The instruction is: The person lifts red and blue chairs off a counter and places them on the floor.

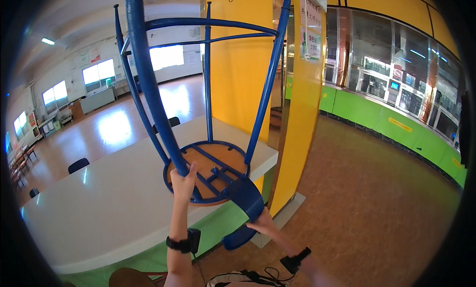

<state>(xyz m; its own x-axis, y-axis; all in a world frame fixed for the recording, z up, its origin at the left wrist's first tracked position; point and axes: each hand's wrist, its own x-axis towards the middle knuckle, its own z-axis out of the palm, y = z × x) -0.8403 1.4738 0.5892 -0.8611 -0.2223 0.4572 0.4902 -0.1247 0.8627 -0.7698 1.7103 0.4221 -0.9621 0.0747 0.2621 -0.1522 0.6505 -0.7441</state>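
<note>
A tall bar stool [233, 158] with a blue tubular frame is upside down over the white counter [114, 202], its round brown seat at the bottom and its legs pointing up. My left hand [183, 183] is wrapped round one thick blue leg, close to the seat. Lower on the right, my right hand [264, 222] grips the edge of the stool's curved blue backrest [245, 195]; some of its fingers are hidden behind it. Just under that hand shows another curved blue piece [239, 237], and I cannot tell what it belongs to.
A yellow column [238, 79] rises right behind the stool, with a yellow panel [297, 103] beside it. Dark chair backs [78, 165] stand along the counter's far side. Across the brown floor [357, 202] at right runs a green serving counter [382, 123] with glass windows.
</note>
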